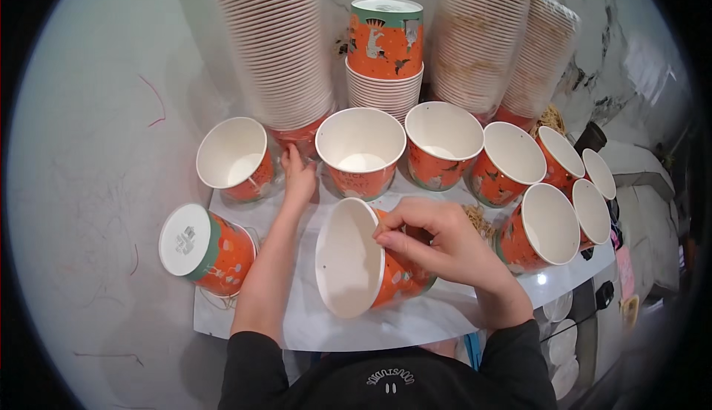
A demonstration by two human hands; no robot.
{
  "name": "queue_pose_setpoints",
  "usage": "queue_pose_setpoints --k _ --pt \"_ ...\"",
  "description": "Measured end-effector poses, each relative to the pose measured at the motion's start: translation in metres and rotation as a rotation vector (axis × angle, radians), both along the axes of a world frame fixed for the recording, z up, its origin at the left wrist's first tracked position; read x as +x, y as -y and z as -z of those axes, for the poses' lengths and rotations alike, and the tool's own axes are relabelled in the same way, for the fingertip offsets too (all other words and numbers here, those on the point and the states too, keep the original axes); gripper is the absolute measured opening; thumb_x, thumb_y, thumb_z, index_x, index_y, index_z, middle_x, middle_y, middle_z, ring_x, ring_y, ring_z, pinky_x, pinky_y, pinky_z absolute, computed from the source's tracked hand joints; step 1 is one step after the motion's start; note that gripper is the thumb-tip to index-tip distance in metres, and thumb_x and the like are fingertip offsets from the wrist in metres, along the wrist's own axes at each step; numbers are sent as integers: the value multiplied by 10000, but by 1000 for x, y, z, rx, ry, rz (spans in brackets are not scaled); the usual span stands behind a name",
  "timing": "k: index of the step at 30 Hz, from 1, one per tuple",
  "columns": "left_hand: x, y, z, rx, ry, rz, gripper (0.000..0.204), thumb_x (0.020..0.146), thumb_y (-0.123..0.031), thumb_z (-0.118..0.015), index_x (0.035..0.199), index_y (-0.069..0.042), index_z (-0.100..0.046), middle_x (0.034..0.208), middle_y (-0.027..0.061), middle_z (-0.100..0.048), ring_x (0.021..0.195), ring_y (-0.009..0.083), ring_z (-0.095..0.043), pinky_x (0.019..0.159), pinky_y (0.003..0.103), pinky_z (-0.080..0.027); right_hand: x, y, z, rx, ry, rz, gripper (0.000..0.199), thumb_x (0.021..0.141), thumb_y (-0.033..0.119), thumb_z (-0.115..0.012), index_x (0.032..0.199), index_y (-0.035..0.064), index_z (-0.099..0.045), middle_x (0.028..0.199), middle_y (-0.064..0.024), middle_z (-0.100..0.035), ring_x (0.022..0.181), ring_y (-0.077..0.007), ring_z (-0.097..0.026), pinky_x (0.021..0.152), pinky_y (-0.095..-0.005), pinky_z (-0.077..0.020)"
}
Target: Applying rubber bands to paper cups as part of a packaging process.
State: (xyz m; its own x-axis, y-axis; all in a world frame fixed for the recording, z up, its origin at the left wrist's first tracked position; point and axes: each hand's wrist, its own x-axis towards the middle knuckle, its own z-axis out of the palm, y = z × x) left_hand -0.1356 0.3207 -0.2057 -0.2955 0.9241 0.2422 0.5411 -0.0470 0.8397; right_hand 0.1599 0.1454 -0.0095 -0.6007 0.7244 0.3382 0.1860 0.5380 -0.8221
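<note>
Right hand (437, 243) grips tilted orange cup (367, 258) by its rim on the desk (297, 321); left hand (298, 180) apparently grasps stack base (300, 137). Eight cups stand open; stacks remain.

Matt paper cups (371, 258), white inside; glossy marble-look tabletop (415, 321).

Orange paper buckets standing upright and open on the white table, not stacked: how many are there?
8. Back row, from the left: one, two, three, four, five, six. In front at the right: seven, eight. More may hide behind the stacks.
</note>
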Motion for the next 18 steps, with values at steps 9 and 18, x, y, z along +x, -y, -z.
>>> queue_pose_setpoints --k 9,18 --pt "28 95 -147 -24 458 277 765 1000 -183 -636 1616 -1 -219 1590 168 -406 1443 246 -421 1178 390 -347 5 -29 22 -323 -383 -71 188 1086 193 -539 999 36 -595 950 40 -606 817 -40 -504 769 -217 -450" --pt "88 196 -197 298 -123 527 335 895 -95 -763 1222 -42 -719 1206 88 -728 1073 174 -681 890 309 -524 -15 -30 40 -400 -460 -150 174 1090 194 -538 1007 45 -569 943 39 -566 843 -36 -500 762 -218 -444"
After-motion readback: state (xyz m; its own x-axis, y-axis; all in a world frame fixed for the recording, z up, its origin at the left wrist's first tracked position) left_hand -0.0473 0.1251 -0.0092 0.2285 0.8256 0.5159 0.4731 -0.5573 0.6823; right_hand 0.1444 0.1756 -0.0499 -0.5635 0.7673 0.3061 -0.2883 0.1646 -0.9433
